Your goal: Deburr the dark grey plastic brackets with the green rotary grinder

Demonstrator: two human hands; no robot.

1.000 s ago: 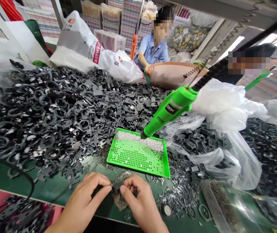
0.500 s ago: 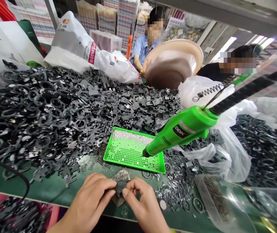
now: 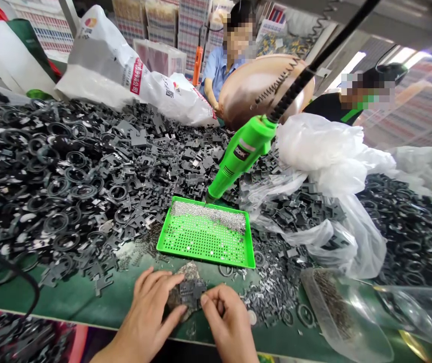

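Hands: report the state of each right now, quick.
Left hand: open, thumb and fingers spread at the left of the dark part.
Right hand: closed, thumb and forefinger pinching that part's right edge.

Assy wkshop, pwr driver (image 3: 240,156), parts heaps (image 3: 75,186)

The left hand (image 3: 149,308) and right hand (image 3: 228,317) are bare, as is the left wrist (image 3: 119,345).

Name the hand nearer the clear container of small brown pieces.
Right. The right hand is left of the clear container, across some loose parts; the left hand is farther left, beyond the dark part.
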